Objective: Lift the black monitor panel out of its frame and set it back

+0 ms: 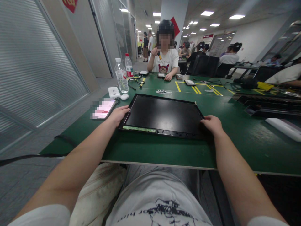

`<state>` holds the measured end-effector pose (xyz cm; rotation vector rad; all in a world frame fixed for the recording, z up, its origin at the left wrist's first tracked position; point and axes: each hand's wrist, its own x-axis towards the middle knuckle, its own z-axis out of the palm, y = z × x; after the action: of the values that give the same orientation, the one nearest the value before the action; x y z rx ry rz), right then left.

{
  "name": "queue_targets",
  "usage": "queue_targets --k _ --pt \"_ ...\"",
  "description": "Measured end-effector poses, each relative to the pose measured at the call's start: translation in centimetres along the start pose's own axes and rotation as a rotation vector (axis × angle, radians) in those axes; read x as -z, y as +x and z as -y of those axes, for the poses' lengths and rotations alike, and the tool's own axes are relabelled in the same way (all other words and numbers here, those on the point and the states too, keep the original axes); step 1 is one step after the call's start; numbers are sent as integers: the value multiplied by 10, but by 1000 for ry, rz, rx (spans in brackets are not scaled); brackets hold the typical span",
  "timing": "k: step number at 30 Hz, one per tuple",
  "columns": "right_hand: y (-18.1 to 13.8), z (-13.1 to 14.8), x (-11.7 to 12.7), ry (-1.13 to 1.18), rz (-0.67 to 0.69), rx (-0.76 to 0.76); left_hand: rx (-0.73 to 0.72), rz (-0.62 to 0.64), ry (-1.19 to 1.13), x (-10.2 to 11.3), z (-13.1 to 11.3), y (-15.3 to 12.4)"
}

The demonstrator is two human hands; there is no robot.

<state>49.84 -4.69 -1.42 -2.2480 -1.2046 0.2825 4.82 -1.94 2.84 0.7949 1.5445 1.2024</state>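
Observation:
A black flat screen panel (162,114) lies face up in front of me, its near edge slightly above or on the green table. Along its lower left edge runs a green circuit strip (140,129). My left hand (119,115) grips the panel's left side, thumb and fingers closed on the frame. On the opposite side, my right hand (213,124) pinches the right edge near the lower corner. The undersides of both grips are hidden.
Left of the panel are a phone (104,108), a white power bank (114,92), a round white case (124,97) and two bottles (121,77). Black frame parts (270,108) and a long white object (283,128) lie right on the table (160,150). A person (166,53) sits opposite, holding a yellow-and-black tool.

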Motion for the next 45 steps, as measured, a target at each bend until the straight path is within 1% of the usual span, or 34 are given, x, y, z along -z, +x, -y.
queue_targets --k 3,12,22,31,37,40,45 --pt "0 0 0 -5 -1 0 17 1 -25 -1 -1 -2" --pt "5 -5 -3 -12 -13 13 44 47 2 1 1 2" --pt "12 -12 -9 12 -45 43 47 88 -52 4 6 14" --pt "8 -9 -6 -4 -28 34 36 75 -60 5 10 19" --pt "7 -8 -5 -14 -21 34 12 72 -10 5 10 17" --pt "5 -6 -4 -24 -9 35 7 49 20 5 11 17" --pt "3 -4 -2 -23 -3 35 4 40 21 5 11 19"
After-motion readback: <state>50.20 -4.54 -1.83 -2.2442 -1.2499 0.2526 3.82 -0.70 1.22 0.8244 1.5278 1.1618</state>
